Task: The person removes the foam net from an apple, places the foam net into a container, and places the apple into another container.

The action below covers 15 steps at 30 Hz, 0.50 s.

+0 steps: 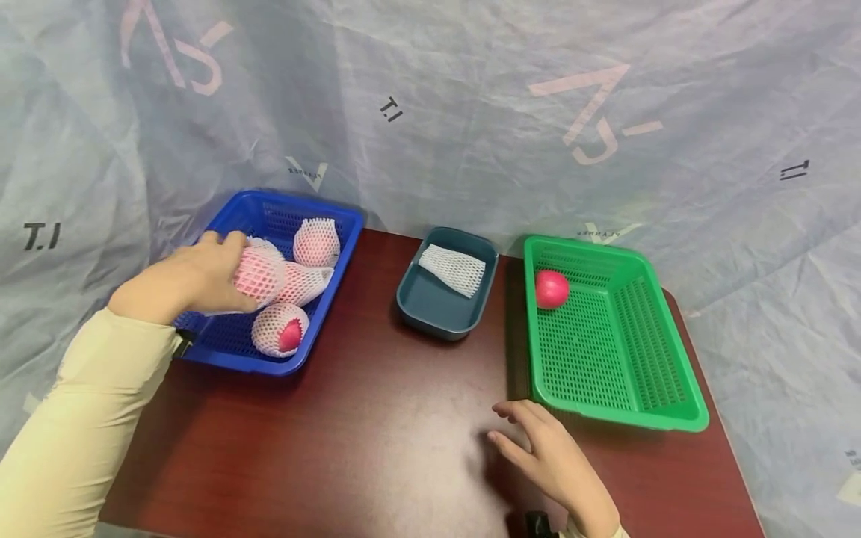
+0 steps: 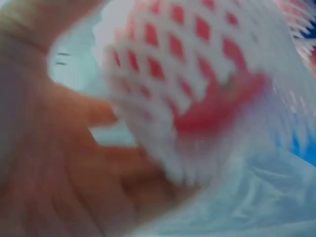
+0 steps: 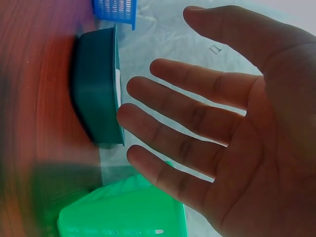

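Observation:
My left hand [image 1: 202, 273] is over the blue basket [image 1: 350, 224] and grips a red apple [image 1: 258, 275] wrapped in a white foam net. Up close in the left wrist view, red skin shows through the mesh of the foam net [image 2: 163, 44] and at its open end. Several more netted apples lie in the basket, including one [image 1: 316, 243] at the back and another [image 1: 276, 331] at the front with bare red skin showing. Fingers spread, my right hand [image 1: 541, 452] holds nothing near the front left corner of the green basket [image 1: 625, 418].
Between the baskets stands a dark teal tray [image 1: 430, 302] with a loose white foam net [image 1: 454, 269] in it. A bare red apple [image 1: 551, 289] lies in the green basket's back left corner. Grey sheeting [image 1: 444, 112] hangs behind the brown table [image 1: 377, 418].

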Each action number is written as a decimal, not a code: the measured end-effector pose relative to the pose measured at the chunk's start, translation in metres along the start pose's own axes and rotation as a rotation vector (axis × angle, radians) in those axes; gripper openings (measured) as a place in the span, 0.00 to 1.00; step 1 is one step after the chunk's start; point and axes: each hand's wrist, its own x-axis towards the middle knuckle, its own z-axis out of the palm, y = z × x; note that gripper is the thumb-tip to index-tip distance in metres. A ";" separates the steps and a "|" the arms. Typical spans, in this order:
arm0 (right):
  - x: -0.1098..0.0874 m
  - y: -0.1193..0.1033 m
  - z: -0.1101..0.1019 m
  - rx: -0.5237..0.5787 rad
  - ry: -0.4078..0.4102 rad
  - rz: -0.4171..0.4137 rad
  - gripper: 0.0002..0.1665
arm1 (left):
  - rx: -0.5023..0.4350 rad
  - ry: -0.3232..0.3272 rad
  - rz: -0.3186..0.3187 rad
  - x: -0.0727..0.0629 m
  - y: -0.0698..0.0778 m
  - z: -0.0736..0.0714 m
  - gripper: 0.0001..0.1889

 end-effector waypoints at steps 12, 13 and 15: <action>0.011 -0.002 -0.006 -0.051 0.015 -0.084 0.16 | -0.275 0.057 0.507 -0.004 0.040 0.020 0.43; 0.013 -0.002 -0.007 -0.068 0.026 -0.106 0.15 | -0.272 0.057 0.520 -0.005 0.043 0.022 0.43; 0.019 -0.003 -0.012 -0.096 0.048 -0.166 0.14 | -0.263 0.055 0.534 -0.005 0.050 0.024 0.42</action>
